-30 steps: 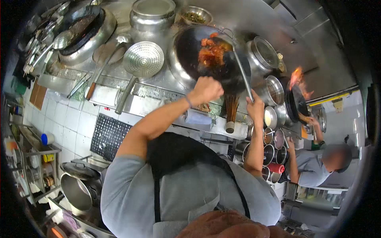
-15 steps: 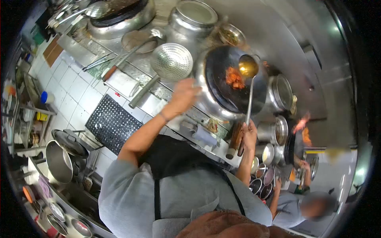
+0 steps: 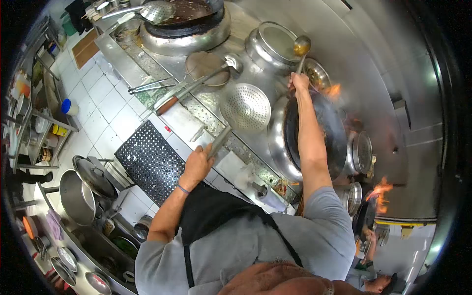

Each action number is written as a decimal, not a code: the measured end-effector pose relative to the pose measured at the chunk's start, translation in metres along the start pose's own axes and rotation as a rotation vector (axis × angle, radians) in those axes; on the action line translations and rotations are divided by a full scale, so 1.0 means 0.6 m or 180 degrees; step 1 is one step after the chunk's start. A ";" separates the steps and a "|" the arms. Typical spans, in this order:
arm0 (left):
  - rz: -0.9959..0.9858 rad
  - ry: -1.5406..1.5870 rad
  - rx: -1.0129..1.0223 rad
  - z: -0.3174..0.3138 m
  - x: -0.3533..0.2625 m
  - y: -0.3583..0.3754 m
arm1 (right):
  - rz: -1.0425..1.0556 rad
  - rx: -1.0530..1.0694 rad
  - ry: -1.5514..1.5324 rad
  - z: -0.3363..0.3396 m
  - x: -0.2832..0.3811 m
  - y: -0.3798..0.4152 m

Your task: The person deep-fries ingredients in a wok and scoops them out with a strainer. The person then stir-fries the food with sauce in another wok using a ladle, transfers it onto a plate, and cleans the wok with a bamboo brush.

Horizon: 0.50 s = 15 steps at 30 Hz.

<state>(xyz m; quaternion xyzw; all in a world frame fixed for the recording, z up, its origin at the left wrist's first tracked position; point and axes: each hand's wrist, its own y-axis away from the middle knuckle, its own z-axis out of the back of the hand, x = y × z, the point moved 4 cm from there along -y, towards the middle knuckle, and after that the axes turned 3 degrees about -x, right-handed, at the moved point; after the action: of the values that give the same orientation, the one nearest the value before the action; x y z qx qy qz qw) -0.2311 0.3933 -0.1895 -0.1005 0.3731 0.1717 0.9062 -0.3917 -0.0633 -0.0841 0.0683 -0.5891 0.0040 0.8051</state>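
My left hand (image 3: pixel 196 166) is wrapped round the handle end of a perforated skimmer (image 3: pixel 246 108), whose round bowl lies over the steel counter beside the wok. In my right hand (image 3: pixel 298 82) is the handle of a ladle (image 3: pixel 302 45), with amber liquid in its bowl. That bowl is above the right rim of a large steel pot (image 3: pixel 279 42), past the far side of the wok. My right forearm crosses over the dark wok (image 3: pixel 327 110) and hides most of what lies in it.
Flames (image 3: pixel 333 91) show at the wok's far edge, and larger flames (image 3: pixel 379 192) at another burner. Beyond the skimmer lie a mesh strainer (image 3: pixel 206 68) and tongs (image 3: pixel 150 85). A black perforated mat (image 3: pixel 145 160) is on the tiled floor. A co-worker's hand (image 3: pixel 368 236) is at the lower right.
My left hand has come back from beside the wok onto the skimmer handle. My right hand has carried the ladle from over the wok to the large pot. The camera view has shifted.
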 end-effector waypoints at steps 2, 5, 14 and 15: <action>0.0049 0.0176 0.0031 0.019 0.003 0.020 | -0.1072 0.0928 -0.2194 -0.036 0.006 -0.011; 0.0147 0.0503 0.0206 0.059 0.011 0.041 | -0.2491 0.1712 -0.4492 -0.012 0.037 -0.030; 0.0323 0.0538 0.0345 0.092 0.022 0.042 | -0.0135 0.0615 -0.0316 0.048 0.107 0.099; 0.0291 0.0550 0.0359 0.096 0.018 0.039 | -0.0016 0.0443 -0.0100 0.044 0.107 0.092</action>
<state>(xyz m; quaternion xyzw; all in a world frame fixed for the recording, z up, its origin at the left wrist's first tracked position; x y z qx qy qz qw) -0.1960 0.4351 -0.1577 -0.0467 0.4631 0.1823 0.8661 -0.4019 -0.0163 -0.0094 0.1257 -0.5997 0.0420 0.7891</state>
